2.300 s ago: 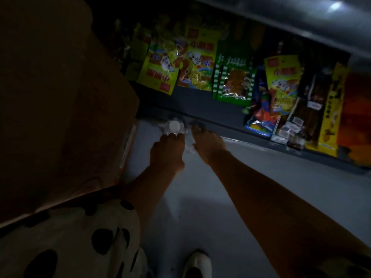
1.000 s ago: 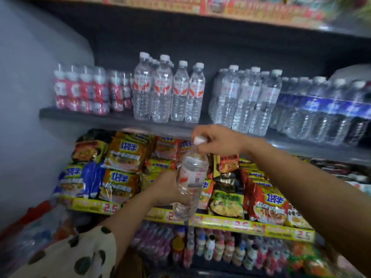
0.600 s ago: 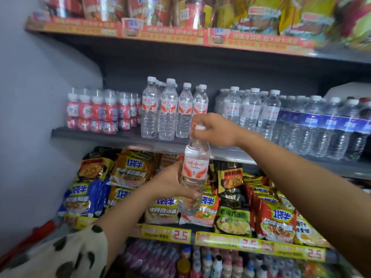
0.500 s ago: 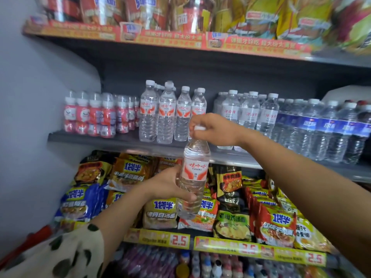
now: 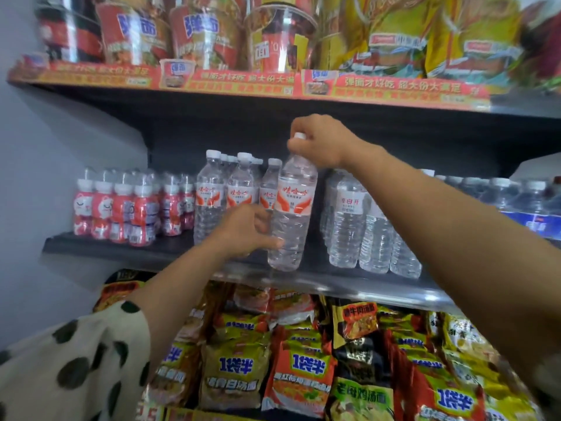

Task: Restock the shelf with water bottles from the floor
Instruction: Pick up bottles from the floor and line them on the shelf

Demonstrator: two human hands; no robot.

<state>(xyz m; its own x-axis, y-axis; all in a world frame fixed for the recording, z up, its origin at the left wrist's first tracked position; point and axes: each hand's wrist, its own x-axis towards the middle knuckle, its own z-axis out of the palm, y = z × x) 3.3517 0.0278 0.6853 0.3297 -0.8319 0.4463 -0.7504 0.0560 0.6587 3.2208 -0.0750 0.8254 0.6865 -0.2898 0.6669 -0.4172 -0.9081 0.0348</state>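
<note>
At the far left of the dark middle shelf (image 5: 100,249) we see a cluster of small pink drink bottles (image 5: 121,208) with cat faces on the labels. Just to their right stand clear water bottles with red-and-white labels (image 5: 226,196), packed in rows. Our left hand (image 5: 246,227), reaching out from a cream sleeve with dark dots (image 5: 76,366), curls its fingers around the lower body of one more water bottle (image 5: 293,211) of the same kind. That bottle is upright, its base at the shelf's front edge; whether it touches the shelf we cannot tell. Our right hand (image 5: 318,141) pinches its white cap from above. Further right are clear bottles with pale labels (image 5: 358,220), then blue-labelled bottles (image 5: 534,205). Cup noodles (image 5: 197,31) fill the shelf above, and noodle packets (image 5: 297,369) the one below.
</note>
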